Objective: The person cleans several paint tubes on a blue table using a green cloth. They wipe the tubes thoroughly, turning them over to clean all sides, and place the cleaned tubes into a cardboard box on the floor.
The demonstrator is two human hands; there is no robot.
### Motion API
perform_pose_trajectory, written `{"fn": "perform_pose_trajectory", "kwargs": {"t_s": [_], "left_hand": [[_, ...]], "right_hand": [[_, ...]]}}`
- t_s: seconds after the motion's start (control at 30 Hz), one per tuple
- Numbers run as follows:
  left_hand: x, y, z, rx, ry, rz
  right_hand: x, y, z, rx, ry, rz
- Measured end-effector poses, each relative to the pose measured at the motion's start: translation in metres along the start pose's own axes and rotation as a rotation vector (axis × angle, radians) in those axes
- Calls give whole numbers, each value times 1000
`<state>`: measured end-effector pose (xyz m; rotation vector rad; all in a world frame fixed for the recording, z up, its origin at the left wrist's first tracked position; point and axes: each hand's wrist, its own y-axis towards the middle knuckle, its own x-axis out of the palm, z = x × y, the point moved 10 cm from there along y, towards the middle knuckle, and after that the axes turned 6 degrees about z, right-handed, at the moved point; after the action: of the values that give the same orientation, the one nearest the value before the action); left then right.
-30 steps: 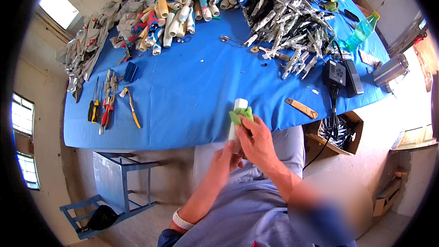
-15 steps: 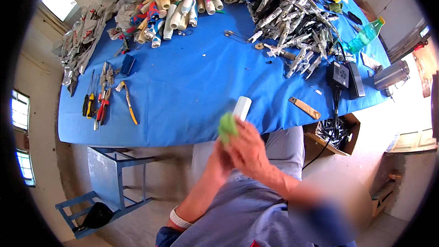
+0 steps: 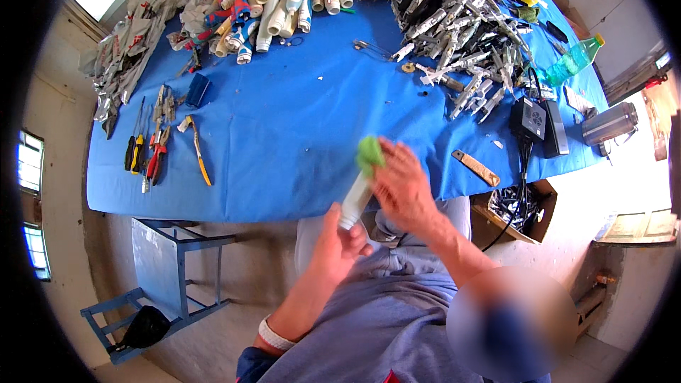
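In the head view my left hand (image 3: 337,245) grips the lower end of a white plastic tube (image 3: 353,202), held at a slant above my lap by the table's front edge. My right hand (image 3: 401,188) is closed on a green cloth (image 3: 370,150) over the upper part of that tube, its fingers slightly blurred.
The blue-covered table (image 3: 284,120) carries white tubes (image 3: 269,21), silvery parts (image 3: 461,50), hand tools (image 3: 152,156), black power bricks (image 3: 528,117), a metal flask (image 3: 608,124) and a green bottle (image 3: 574,60). Below are a blue chair (image 3: 156,255) and an open box (image 3: 521,209).
My right hand and the green cloth moved down along the tube half a second ago and are now higher, at its far end. My left hand stays at the lower end, shifting slightly.
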<state>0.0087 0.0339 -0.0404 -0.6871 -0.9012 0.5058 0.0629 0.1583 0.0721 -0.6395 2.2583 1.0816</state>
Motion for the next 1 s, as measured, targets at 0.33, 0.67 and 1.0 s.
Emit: {"fn": "perform_pose_trajectory", "kwargs": {"t_s": [0.33,0.67,1.0], "left_hand": [[-9,9,3,91,65,28],[-9,14,20,386,260,117],[-4,14,20,297,246,21]], "right_hand": [[-4,16,25,-40,-80,-4],[16,-6,-40,-153,193,-89],[-9,26,41,-75,-18,-10]]}}
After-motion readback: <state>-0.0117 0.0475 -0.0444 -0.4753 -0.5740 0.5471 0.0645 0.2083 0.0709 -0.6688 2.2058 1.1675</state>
